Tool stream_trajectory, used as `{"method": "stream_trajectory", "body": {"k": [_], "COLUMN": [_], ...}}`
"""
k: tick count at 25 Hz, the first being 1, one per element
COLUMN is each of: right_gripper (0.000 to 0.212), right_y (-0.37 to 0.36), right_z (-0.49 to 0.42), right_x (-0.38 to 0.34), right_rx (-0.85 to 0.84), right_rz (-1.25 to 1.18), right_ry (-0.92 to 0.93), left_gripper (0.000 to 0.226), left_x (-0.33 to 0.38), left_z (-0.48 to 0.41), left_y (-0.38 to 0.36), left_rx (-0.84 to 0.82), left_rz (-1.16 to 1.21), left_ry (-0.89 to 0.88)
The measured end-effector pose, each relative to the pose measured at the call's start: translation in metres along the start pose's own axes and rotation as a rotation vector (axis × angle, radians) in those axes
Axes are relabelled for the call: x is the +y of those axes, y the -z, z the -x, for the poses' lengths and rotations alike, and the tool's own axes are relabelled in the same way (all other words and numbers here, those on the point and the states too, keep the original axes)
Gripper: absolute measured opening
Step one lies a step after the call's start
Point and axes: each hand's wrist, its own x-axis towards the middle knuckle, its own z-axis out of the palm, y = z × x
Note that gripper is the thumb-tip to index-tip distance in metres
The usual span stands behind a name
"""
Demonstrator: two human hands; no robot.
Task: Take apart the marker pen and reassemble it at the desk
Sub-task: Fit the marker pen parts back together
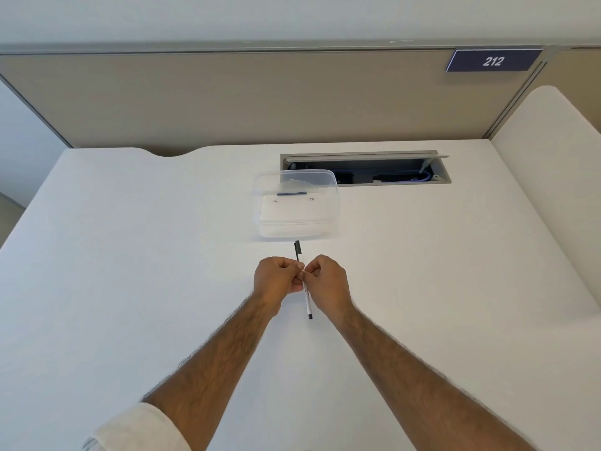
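Head view: both hands meet over centre of white desk (130, 255), nearer the front edge than the back. Left hand (276, 281) and right hand (328, 284) both w/ fingers curled tight, pinching the marker pen (307, 301) at its upper white barrel. Pen runs roughly front-to-back; black end pokes out toward front edge, black cap (297, 250) sticks out toward back. Clear plastic container (296, 219) w/ lid sits just beyond the hands, dark small part inside. Open cable tray (367, 169) at back edge, right of centre. Sign "212" (492, 61) on partition.
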Motion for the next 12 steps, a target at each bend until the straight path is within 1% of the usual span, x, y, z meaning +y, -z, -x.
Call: {"method": "stream_trajectory", "body": {"k": [7, 12], "right_gripper": [0.013, 0.010], "right_y": [-0.011, -0.014], "right_z": [-0.015, -0.023], "right_x": [0.010, 0.017], "right_rx": [0.001, -0.021], "right_rz": [0.119, 0.149], "right_ry": [-0.061, -0.089], "left_gripper": [0.006, 0.018], "left_x": [-0.009, -0.012], "left_z": [-0.017, -0.021], "left_y": [-0.009, -0.015], "left_rx": [0.048, 0.064], "left_rz": [-0.097, -0.167], "left_ry": [0.018, 0.023]}}
